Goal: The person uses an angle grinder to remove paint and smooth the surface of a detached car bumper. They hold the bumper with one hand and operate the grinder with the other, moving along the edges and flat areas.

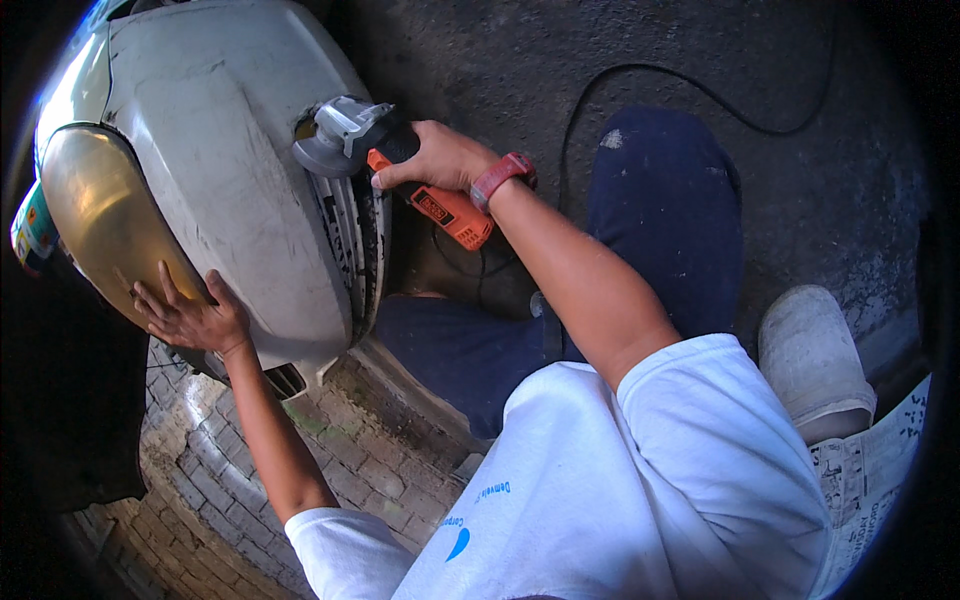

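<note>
My right hand (445,158) is wrapped around the body of an orange and black angle grinder (440,208). Its silver head and round guard rest at or just over the surface of a scuffed, light grey car bumper (225,170); whether the disc touches is hidden by the guard. My left hand (198,318) lies with fingers spread on the lower end of a yellowed headlight (115,215), at its border with the bumper. A dark slatted grille (345,220) runs along the bumper's edge below the grinder.
A black cable (690,75) curves over the dark floor at the upper right. A whitish bucket (815,355) stands beside my knee, near printed newspaper (870,490). Brick paving (240,490) lies at the lower left. A colourful container (35,230) sits behind the headlight.
</note>
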Action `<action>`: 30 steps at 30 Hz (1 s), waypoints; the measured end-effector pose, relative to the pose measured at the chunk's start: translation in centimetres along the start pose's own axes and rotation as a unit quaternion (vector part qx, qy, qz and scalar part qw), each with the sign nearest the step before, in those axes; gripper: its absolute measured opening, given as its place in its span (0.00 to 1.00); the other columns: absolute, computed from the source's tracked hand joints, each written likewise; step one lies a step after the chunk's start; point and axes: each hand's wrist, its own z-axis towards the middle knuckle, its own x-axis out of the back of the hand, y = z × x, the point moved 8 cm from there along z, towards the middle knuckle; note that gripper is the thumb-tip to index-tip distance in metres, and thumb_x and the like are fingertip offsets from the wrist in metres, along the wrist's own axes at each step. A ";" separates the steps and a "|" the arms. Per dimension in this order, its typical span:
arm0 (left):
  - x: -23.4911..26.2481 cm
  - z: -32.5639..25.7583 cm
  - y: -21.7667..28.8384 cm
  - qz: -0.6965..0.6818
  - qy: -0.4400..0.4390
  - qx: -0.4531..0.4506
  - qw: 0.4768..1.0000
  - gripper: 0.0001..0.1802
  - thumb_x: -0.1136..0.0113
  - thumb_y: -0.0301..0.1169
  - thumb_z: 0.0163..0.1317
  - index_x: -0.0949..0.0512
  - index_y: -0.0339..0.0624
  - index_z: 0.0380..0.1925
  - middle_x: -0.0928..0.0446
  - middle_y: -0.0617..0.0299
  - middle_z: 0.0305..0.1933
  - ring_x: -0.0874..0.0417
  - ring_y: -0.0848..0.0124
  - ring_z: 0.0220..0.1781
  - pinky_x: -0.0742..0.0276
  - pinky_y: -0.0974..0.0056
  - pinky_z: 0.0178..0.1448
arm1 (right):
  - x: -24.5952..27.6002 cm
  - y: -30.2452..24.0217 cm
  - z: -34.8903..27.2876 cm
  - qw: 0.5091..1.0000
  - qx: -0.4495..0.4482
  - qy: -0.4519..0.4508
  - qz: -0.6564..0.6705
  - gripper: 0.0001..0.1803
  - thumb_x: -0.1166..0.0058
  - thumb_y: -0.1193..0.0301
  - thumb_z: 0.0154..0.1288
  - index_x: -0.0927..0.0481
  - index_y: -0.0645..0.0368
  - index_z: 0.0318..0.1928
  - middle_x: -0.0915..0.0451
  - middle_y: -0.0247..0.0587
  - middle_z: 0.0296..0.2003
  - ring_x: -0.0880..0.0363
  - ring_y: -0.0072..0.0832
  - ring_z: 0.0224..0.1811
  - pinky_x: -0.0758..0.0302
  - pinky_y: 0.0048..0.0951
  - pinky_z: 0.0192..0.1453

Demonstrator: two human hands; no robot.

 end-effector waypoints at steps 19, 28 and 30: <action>0.7 0.2 0.0 -0.049 0.056 0.026 0.997 0.41 0.41 0.70 0.73 0.30 0.74 0.82 0.37 0.60 0.89 0.41 0.51 0.91 0.49 0.30 0.86 | 5.9 -4.0 -8.6 0.962 0.052 0.265 -0.041 0.34 0.15 0.59 0.53 0.16 0.64 0.54 0.11 0.47 0.44 0.08 0.36 0.44 0.11 0.39 0.50; -1.2 -8.9 22.0 -0.549 -0.061 0.329 0.766 0.35 0.29 0.41 0.76 0.27 0.38 0.77 0.15 0.52 0.66 0.15 0.56 0.66 0.22 0.53 0.72 | 8.6 -2.4 -12.2 0.952 -0.044 0.269 0.140 0.27 0.21 0.67 0.64 0.24 0.64 0.55 0.16 0.38 0.37 0.11 0.30 0.31 0.08 0.34 0.38; -4.9 -10.7 26.8 -0.657 -0.156 0.392 0.625 0.40 0.29 0.39 0.76 0.33 0.36 0.81 0.16 0.51 0.65 0.14 0.61 0.63 0.18 0.55 0.67 | 8.8 -1.7 -12.8 0.955 -0.063 0.279 0.085 0.27 0.22 0.67 0.65 0.24 0.64 0.56 0.17 0.38 0.37 0.10 0.30 0.32 0.07 0.33 0.38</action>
